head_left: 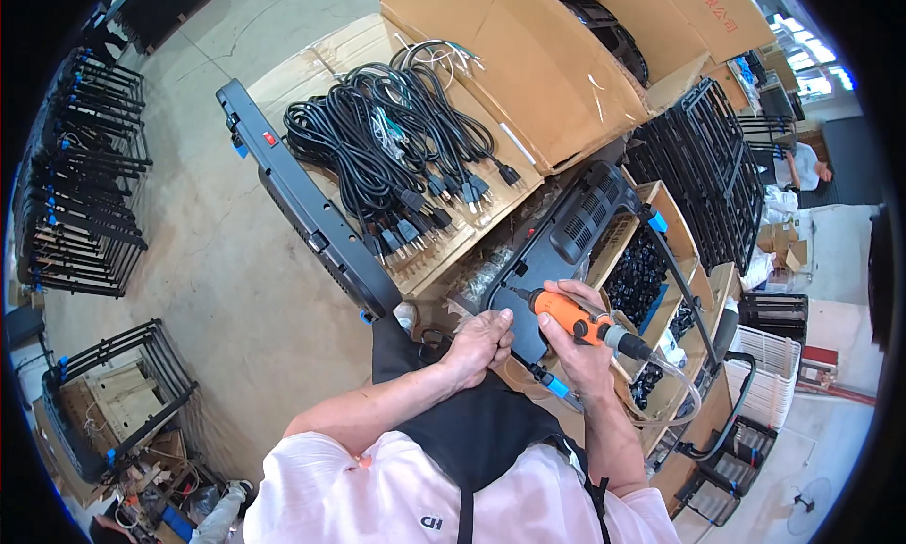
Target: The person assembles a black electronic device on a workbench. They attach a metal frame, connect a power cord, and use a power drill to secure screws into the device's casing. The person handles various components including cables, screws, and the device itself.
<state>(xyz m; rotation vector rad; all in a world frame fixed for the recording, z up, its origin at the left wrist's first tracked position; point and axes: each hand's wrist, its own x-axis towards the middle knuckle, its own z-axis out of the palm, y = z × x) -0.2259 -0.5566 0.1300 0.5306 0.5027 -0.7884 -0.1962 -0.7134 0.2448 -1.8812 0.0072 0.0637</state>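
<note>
My right hand [583, 357] is wrapped round an orange air screwdriver [564, 315], with a clear hose [696, 393] running from its rear end. The tool's dark bit points left, just above my left hand [479, 344]. That hand is closed, thumb and fingers pressed together; anything between them is hidden. Both hands are over the near end of a flat black machine housing [552, 251] with a vented hump and blue end pieces. To the left, a long black housing [307, 214] with a red switch leans against the cardboard.
Black power cords [387, 138] lie heaped on cardboard ahead. On the right, a wooden bin [675, 233] holds small black parts [637, 275]. Black frames [708, 157] stand behind it. More frames [85, 176] stand at the far left. Another person [807, 167] is at the far right.
</note>
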